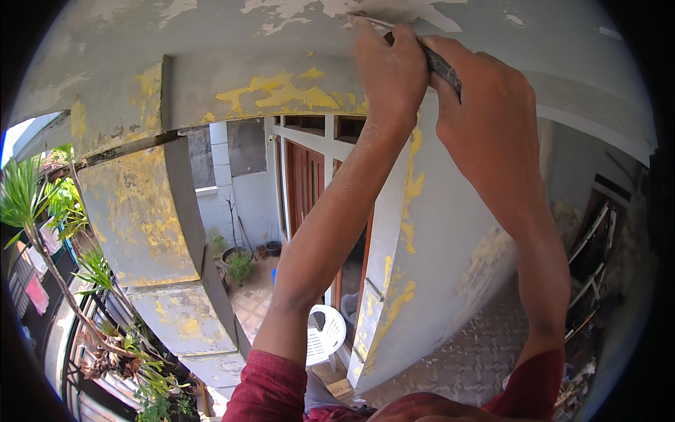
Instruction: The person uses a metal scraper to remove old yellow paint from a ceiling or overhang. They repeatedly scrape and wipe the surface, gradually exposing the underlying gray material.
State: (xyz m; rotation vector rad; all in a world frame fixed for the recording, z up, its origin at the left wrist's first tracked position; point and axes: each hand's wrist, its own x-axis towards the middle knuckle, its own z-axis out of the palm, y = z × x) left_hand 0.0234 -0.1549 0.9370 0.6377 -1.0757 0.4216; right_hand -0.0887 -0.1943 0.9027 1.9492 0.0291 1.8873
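Both my arms reach up to the grey painted ceiling (pixel 211 26), where paint has come off in pale patches. My right hand (pixel 485 100) is closed around the dark handle of a scraper (pixel 443 68). My left hand (pixel 393 68) grips the same tool nearer its blade, with a finger stretched along it towards the ceiling. The thin metal blade lies against the ceiling by a bare patch; its edge is partly hidden by my fingers. Below it, the grey beam (pixel 274 89) shows yellow patches.
A block pillar (pixel 142 211) with flaking paint stands at the left, beside plants (pixel 89 274) and a metal fence. A white plastic chair (pixel 324 337) is below, near potted plants (pixel 237 264). A wall (pixel 453 211) rises at the right; flakes lie on the paving (pixel 464 348).
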